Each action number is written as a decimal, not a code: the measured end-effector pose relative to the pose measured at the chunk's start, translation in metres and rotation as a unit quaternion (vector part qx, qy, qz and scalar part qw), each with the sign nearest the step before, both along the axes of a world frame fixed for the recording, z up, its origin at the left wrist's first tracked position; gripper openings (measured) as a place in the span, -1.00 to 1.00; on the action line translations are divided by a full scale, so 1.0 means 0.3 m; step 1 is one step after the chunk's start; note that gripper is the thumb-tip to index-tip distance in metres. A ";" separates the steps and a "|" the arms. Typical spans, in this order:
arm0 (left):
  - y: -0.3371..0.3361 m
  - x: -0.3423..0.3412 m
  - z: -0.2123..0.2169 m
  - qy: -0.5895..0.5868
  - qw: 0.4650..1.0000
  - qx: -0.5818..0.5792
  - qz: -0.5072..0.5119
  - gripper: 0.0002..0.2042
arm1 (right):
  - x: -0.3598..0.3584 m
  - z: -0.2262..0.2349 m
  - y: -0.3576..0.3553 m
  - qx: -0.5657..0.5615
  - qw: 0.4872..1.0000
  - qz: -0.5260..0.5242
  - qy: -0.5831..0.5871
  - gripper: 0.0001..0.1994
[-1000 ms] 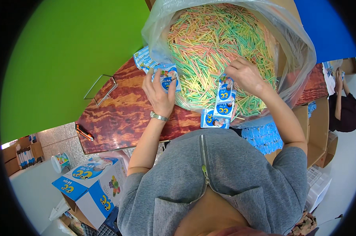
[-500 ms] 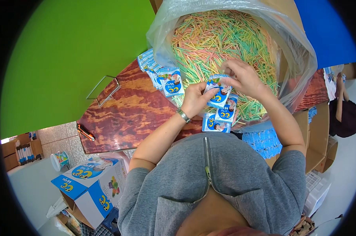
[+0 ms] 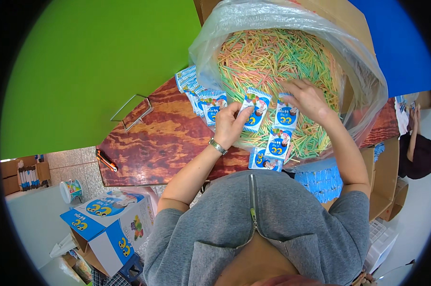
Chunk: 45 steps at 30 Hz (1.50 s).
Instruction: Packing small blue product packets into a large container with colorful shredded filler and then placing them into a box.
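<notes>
Blue-and-white printed sachet (image 3: 260, 106): I am holding it above the near-left part of the sticks, its printed face showing upward.
Left hand (image 3: 230, 125): my thumb is pressing on the sachet's face and my fingers are folding behind its left edge; I am clamping it.
Left wrist: I am wearing a silver metal-banded watch (image 3: 218, 146).
Right hand (image 3: 312, 101): my fingers are reaching over the top edge of the uppermost sachet in the row; whether they are gripping or only covering it, I cannot tell.
Row of three blue-and-white sachets (image 3: 278, 143): these are running in a stepped line from my right hand down toward my grey zipped top.
Overlapping fan of blue-and-white sachets (image 3: 212, 106): it is lying just left of my left hand, beside the bag.
Thin pink, yellow and green sticks (image 3: 272, 57): they are lying in a loose heap inside the bag.
Clear plastic bag (image 3: 244, 16): its wide mouth is facing me.
Red-brown wood-grained table (image 3: 144, 148): it is supporting the fan.
Left side of table: a bent metal wire stand (image 3: 140, 119) and an orange-and-black cutter (image 3: 107, 161) are resting well apart from my hands.
</notes>
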<state>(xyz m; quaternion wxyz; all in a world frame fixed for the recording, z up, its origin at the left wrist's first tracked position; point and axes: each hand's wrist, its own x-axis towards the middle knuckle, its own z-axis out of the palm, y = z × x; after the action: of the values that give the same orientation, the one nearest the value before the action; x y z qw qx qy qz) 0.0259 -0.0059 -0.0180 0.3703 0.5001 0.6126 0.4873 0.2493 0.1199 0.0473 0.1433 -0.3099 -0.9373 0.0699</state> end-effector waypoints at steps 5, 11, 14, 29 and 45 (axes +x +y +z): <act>0.000 0.009 0.015 -0.053 0.998 0.033 -0.024 -0.77 | -0.128 0.080 -0.039 -0.260 0.963 0.044 0.048 -0.73; 0.008 -0.026 0.000 -0.129 0.989 0.010 -0.066 -0.78 | -0.193 0.081 -0.008 -0.229 0.966 0.102 0.065 -0.82; 0.007 -0.080 0.019 -0.066 0.996 0.001 -0.060 -0.78 | -0.229 0.077 0.016 -0.256 0.950 0.146 0.100 -0.84; 0.014 -0.126 -0.047 -0.177 0.984 0.022 -0.009 -0.75 | -0.349 0.086 0.085 -0.265 0.937 0.219 0.057 -0.82; -0.019 -0.114 -0.024 -0.157 0.987 0.033 0.018 -0.72 | -0.713 -0.045 0.471 -0.010 0.948 0.015 -0.316 -0.56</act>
<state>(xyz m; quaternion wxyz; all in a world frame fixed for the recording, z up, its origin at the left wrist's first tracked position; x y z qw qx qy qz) -0.0082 -0.0117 -0.0253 0.4364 0.4178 0.5395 0.5864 0.0354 0.2612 0.0339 -0.1648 -0.3038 -0.9381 -0.0205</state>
